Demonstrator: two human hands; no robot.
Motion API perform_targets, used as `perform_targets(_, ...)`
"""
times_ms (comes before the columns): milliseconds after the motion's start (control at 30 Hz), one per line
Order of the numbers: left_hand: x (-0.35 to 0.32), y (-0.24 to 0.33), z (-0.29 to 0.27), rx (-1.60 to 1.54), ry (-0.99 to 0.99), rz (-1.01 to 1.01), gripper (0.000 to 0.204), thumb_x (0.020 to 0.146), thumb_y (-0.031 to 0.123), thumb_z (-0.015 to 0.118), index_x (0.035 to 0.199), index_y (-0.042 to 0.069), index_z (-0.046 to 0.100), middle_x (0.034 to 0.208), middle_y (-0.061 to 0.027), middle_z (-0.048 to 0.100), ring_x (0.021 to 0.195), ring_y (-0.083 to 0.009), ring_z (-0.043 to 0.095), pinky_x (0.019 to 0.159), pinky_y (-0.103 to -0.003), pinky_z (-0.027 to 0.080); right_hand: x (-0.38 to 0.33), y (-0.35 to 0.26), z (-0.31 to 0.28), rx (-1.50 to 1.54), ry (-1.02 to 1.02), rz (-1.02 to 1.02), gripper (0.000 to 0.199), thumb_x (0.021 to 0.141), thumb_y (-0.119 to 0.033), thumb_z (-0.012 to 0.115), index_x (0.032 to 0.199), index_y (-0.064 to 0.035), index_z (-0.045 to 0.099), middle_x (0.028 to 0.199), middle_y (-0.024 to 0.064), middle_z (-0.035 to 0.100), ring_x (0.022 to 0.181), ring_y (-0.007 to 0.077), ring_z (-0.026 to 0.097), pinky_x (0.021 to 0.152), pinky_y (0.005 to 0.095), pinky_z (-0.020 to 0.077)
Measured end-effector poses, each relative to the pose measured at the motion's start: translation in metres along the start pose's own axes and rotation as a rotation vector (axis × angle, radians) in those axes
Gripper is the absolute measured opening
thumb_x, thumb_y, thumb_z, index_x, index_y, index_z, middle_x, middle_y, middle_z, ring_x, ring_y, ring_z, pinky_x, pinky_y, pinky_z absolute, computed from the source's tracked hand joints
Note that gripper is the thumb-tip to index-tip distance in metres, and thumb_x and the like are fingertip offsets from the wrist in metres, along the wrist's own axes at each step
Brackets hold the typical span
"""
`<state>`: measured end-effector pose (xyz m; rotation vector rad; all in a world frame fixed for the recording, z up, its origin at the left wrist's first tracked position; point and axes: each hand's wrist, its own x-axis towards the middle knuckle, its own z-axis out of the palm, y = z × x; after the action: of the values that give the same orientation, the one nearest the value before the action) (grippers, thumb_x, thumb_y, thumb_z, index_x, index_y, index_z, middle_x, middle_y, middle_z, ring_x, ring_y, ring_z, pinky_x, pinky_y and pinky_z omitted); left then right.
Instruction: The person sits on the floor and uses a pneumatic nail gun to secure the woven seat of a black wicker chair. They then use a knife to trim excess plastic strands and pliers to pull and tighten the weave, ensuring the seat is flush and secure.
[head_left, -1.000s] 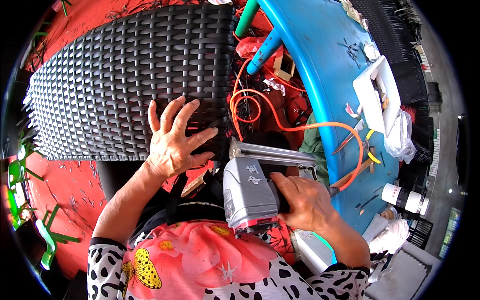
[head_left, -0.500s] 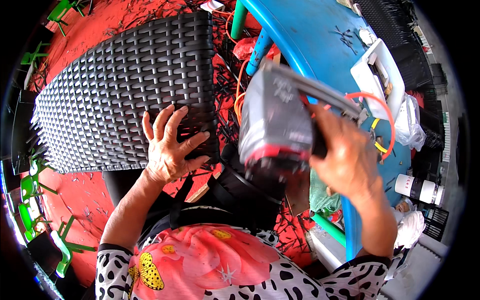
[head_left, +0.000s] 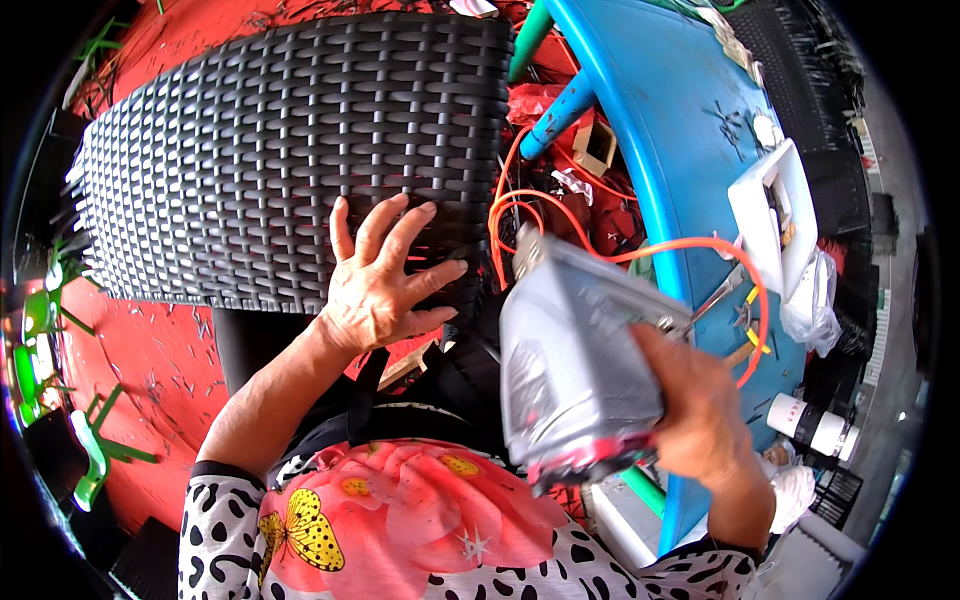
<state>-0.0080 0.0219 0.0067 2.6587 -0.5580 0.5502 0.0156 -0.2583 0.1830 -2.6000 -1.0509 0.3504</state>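
Nearest the camera: patterned top in pink, black and white with a yellow butterfly print; both forearms come up from it. Right hand (head_left: 700, 410) is wrapped closed around the rear of a grey pneumatic staple gun (head_left: 575, 365), lifted clear of the work, its body blurred, red trim at the near end. An orange air hose (head_left: 700, 245) loops from the gun up over the counter edge. Left hand (head_left: 380, 285) lies flat, fingers spread, palm down on the near right corner of a black woven wicker panel (head_left: 280, 150); this grip is fully open and clasps nothing, only pressing. The panel spans the upper left of the view, weave ridged, its near edge over a dark frame. Below and left: red floor (head_left: 150, 350) strewn with small offcuts; green plastic pieces (head_left: 90, 460) at the far left rim. To the right: blue counter (head_left: 660, 110) with a blue leg, carrying a white tray (head_left: 775, 215) and a white cylinder bottle (head_left: 815, 425) further along. Beyond that, dark stacked items, detail not legible.
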Motion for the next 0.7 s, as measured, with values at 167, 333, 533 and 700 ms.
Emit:
perform_targets(167, -0.002, -0.002, -0.001, -0.025, -0.022, 0.001, 0.046, 0.059, 0.046, 0.076, 0.102, 0.031, 0.067, 0.137, -0.0102, 0.039, 0.128, -0.0351, 0.034, 0.106, -0.064, 0.008, 0.001, -0.010, 0.023, 0.015, -0.210, 0.018, 0.077, 0.053, -0.019, 0.081, 0.121, -0.0033, 0.049, 0.082, 0.0120, 0.061, 0.075, 0.0294, 0.063, 0.066, 0.0381, 0.0507)
perform_targets(333, -0.003, -0.003, -0.003, -0.090, -0.024, -0.032, 0.045, 0.058, 0.045, 0.076, 0.100, 0.031, 0.068, 0.137, -0.0098, 0.040, 0.128, -0.0331, 0.035, 0.105, -0.066, 0.008, 0.006, -0.006, 0.039, 0.082, -0.202, 0.081, 0.069, 0.059, -0.017, 0.078, 0.121, -0.0044, 0.051, 0.090, 0.0165, 0.064, 0.080, 0.0332, 0.064, 0.070, 0.0395, 0.0515)
perform_targets(533, -0.005, -0.006, -0.002, -0.128, -0.019, -0.036, 0.049, 0.055, 0.044, 0.077, 0.100, 0.030, 0.068, 0.137, -0.0078, 0.042, 0.130, -0.0312, 0.034, 0.105, -0.067, 0.008, 0.010, 0.005, 0.051, 0.305, -0.170, 0.138, 0.060, 0.068, -0.018, 0.075, 0.118, 0.0078, 0.054, 0.098, 0.0215, 0.066, 0.084, 0.0323, 0.068, 0.072, 0.0352, 0.0519)
perform_targets(700, -0.007, -0.008, 0.000, -0.175, -0.013, -0.043, 0.052, 0.052, 0.043, 0.079, 0.101, 0.030, 0.069, 0.139, -0.0067, 0.041, 0.132, -0.0310, 0.032, 0.106, -0.067, 0.008, 0.009, 0.009, 0.051, 0.263, -0.205, 0.120, 0.061, 0.065, -0.018, 0.077, 0.116, 0.0073, 0.055, 0.095, 0.0190, 0.067, 0.082, 0.0299, 0.068, 0.072, 0.0349, 0.0519)
